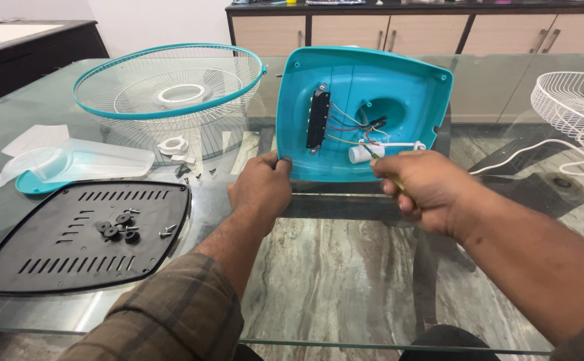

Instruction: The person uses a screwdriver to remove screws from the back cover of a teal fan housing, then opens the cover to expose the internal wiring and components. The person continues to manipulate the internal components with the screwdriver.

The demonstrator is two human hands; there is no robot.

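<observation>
Here we are with our left hand clamped on the lower left edge of the teal fan base shell, fingers curled over the rim and propping it up on edge so its hollow inside faces us. Our right hand is clenched around a screwdriver, its yellowish handle just peeking out of the fist and its tip aimed into the shell, right by the white cylindrical capacitor at the shell's lower middle. Above that, inside the shell, a black switch block stands upright with coloured wires running from it toward the round opening. By our reading, we are working on the internals of the base, with its cover already off; the next move calls for a steady left grip and a careful tip so the wires are not nicked. Left of the shell, the black vented bottom plate lies flat on the glass table with rubber feet and loose screws resting on it. Beyond it lie the clear fan blade and the teal-rimmed wire guard. Right of the shell sits a white wire guard.
</observation>
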